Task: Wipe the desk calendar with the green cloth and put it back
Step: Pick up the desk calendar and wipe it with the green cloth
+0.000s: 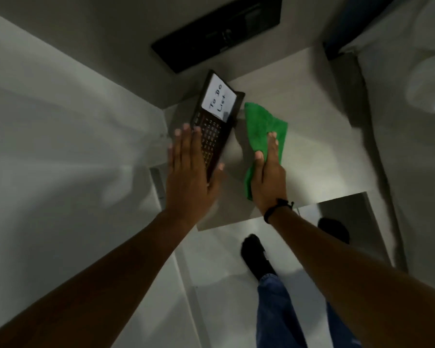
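Note:
A dark desk calendar point(217, 114) with a white "To Do List" note on its upper part stands tilted at the left edge of the grey table point(312, 136). My left hand point(191, 172) lies against its lower half, fingers spread over the date grid and thumb at its lower right edge. The green cloth point(261, 126) lies on the table just right of the calendar. My right hand point(269, 182) rests flat on the cloth's near part, with the thumb and a finger on top of it.
A black flat screen point(219, 31) sits on the wall behind the table. Pale floor lies to the left and in front. My feet in dark shoes point(255, 254) and my jeans are below the table's near edge point(236, 222). A white bed or sofa point(412, 96) borders the right.

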